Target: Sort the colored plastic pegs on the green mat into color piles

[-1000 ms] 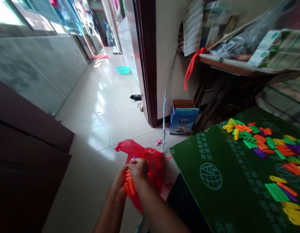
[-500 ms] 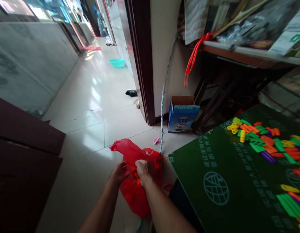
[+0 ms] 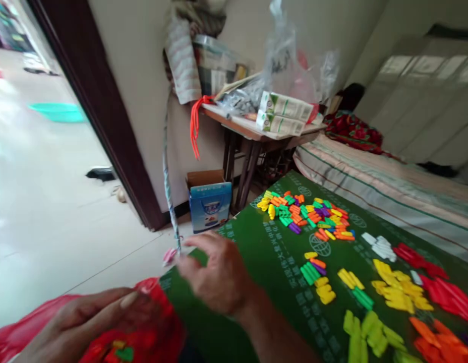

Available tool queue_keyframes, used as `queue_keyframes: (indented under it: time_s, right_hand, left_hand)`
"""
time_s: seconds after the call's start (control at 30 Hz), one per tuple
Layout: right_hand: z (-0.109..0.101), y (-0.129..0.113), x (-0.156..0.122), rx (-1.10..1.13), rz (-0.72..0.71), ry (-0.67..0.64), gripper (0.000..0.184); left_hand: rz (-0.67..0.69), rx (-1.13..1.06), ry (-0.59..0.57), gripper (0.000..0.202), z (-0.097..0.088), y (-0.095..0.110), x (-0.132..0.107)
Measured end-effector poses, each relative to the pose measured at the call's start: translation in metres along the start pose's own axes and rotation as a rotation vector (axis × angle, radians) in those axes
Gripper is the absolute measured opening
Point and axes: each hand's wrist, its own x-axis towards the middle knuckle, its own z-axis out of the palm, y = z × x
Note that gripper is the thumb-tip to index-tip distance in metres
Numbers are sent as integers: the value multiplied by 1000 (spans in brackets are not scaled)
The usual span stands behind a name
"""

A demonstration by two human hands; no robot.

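Observation:
My left hand (image 3: pixel 86 320) is at the lower left with its thumb pressed along its fingers, gripping the red plastic bag (image 3: pixel 158 307). Inside the bag, small orange and green pieces (image 3: pixel 124 353) show through its mouth. Over the near left edge of the green board (image 3: pixel 234 322), my right hand (image 3: pixel 222 275) is raised, thumb and forefinger apart with nothing between them. Short plastic tubes lie on the board, among them a small mixed group (image 3: pixel 317 277), a mixed heap (image 3: pixel 305 214), yellow ones (image 3: pixel 400 287), red ones (image 3: pixel 446 287) and lime-green ones (image 3: pixel 373 333).
A blue cardboard box (image 3: pixel 210 204) stands on the floor by a wrapped cord (image 3: pixel 167 181). Behind it, a side table (image 3: pixel 252 132) carries cartons (image 3: pixel 285 113) and plastic bags. A bed (image 3: pixel 370 171) borders the board's far side. The door frame (image 3: pixel 101 111) rises at left.
My view has swung to the right, bringing more of the board and the bed into sight. My right hand has come out of the red bag to the board's edge.

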Motion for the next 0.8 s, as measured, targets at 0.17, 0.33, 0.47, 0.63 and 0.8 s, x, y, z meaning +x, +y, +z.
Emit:
queue_keyframes:
  time_s: [0.17,0.33,0.47,0.63,0.8]
  right_hand:
    - [-131,109,34,-454,171,252,44]
    - [-200,194,75,-671,593,166,67]
    - [-218,236,102,-658,721,138,74]
    - [-218,268,122,-649,800,50,81]
    - [-208,274,115,-637,773,5,73]
  left_hand:
    - [425,237,-284,66,105,104,43]
    - [676,672,-111,87,231,147,140]
    - [539,848,-59,101,284,151,187]
    - [592,957,-218,118,305,159,206]
    - [685,912,-304,101,316,155,208]
